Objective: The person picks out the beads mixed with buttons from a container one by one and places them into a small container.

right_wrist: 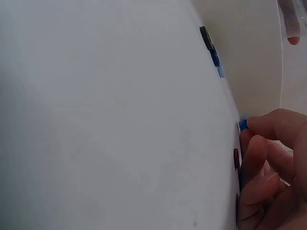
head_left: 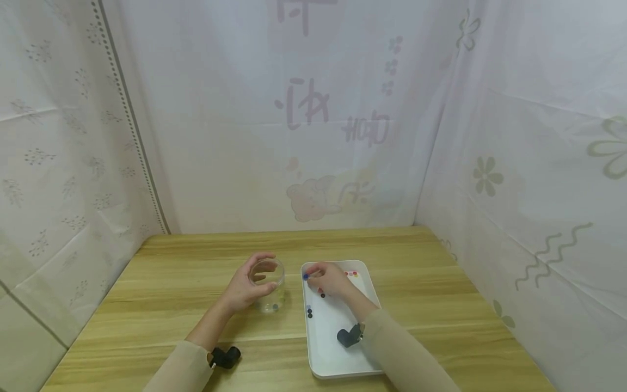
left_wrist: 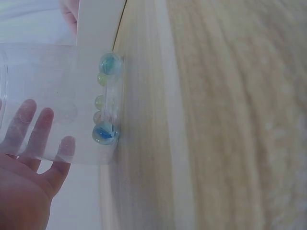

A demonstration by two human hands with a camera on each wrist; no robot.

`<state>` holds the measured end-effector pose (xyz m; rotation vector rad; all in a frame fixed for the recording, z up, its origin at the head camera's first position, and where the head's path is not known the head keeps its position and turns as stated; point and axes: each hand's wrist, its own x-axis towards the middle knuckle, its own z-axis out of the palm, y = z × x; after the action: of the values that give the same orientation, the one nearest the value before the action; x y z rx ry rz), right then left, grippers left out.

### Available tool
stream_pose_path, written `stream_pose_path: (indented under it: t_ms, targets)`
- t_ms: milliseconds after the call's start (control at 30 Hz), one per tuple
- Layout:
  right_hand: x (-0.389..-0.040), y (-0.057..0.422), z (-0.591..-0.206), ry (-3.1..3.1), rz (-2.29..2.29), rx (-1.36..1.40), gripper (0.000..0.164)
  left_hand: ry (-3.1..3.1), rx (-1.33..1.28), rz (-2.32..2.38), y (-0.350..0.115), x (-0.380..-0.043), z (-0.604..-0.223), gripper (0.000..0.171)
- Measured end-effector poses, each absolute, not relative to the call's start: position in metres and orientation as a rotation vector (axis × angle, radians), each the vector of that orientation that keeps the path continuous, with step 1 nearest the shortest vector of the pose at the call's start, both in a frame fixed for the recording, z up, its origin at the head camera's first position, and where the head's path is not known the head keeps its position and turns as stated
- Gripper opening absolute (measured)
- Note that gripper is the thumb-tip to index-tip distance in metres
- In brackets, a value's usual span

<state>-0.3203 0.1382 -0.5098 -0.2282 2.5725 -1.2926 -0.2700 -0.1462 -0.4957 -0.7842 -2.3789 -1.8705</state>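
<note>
My left hand (head_left: 241, 287) grips a clear plastic cup (head_left: 267, 300) standing on the table left of the tray, its fingers and thumb curved round the wall. Several glass marbles (left_wrist: 105, 133), blue and greenish, lie at the cup's bottom in the left wrist view. Over the far left part of a white tray (head_left: 329, 351) is my right hand (head_left: 334, 280). Its thumb and finger pinch a small blue disc (right_wrist: 243, 124) at the tray's side wall. Below that hand, a dark red disc (right_wrist: 236, 158) lies close to the curled fingers.
Along the tray's left side sit a few dark discs (head_left: 309, 313) in a row. Red, pink and yellow discs (head_left: 351, 274) line its far edge. The wooden table (head_left: 196, 261) carries everything, with patterned white curtains (head_left: 235, 163) behind it and at both sides.
</note>
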Motion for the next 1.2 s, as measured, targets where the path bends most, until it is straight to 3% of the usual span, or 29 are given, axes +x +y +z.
stream_pose_path:
  t_ms: [567, 1200]
  targets:
    - [-0.317, 0.139, -0.511, 2.655, -1.251, -0.349, 0.016, -2.371, -0.781, -1.869, -0.146, -0.27, -0.495, 0.066]
    - [-0.316, 0.142, -0.499, 2.563, -1.337, -0.276, 0.017, -2.381, -0.781, -1.872, -0.145, -0.268, -0.494, 0.068]
